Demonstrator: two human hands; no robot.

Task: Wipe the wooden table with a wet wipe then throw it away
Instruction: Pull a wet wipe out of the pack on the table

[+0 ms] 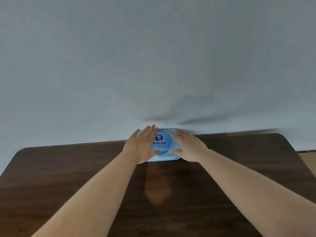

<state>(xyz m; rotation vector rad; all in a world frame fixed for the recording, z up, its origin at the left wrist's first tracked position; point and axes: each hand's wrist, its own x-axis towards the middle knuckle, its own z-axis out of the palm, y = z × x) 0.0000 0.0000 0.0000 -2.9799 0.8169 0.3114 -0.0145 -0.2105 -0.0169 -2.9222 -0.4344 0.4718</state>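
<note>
A light blue pack of wet wipes (162,145) lies at the far edge of the dark wooden table (68,177), against the wall. My left hand (142,145) rests flat on the pack's left side, fingers stretched out, thumb across its front. My right hand (189,146) lies flat on the pack's right side in the same way. Both hands touch the pack and cover its ends. No loose wipe is in view.
A plain grey-white wall (153,57) rises directly behind the table. The table has rounded far corners. A strip of light-coloured surface (307,159) shows past the table's right edge.
</note>
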